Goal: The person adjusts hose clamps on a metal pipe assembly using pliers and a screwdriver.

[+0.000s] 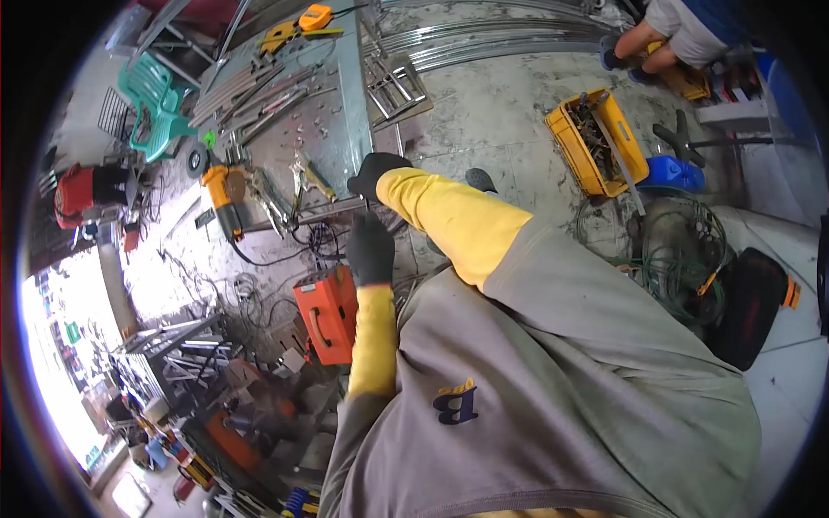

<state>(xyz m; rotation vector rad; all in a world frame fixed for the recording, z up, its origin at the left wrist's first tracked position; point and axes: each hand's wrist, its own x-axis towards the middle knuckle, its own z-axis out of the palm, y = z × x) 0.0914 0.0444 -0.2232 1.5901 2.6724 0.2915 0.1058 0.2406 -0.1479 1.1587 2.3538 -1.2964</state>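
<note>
My right hand (377,176), in a dark glove with a yellow sleeve, is at the near edge of the metal-topped worktable (350,129). Its fingers are curled down, and what they hold, if anything, is hidden. Just below it is my left hand (370,249), also gloved, closed with its fingertips toward the right hand and a small metal piece between the two. Locking pliers (298,186) lie on the table left of my hands. Farther left is a yellow angle grinder (221,200). Metal tubes (246,99) and small offcuts are spread over the tabletop.
An orange machine case (328,315) stands below my left hand, with cables around it. A yellow crate (596,142) of metal pieces is on the floor at right. Long metal profiles (501,39) lie at the back. Another person's legs (661,52) show top right.
</note>
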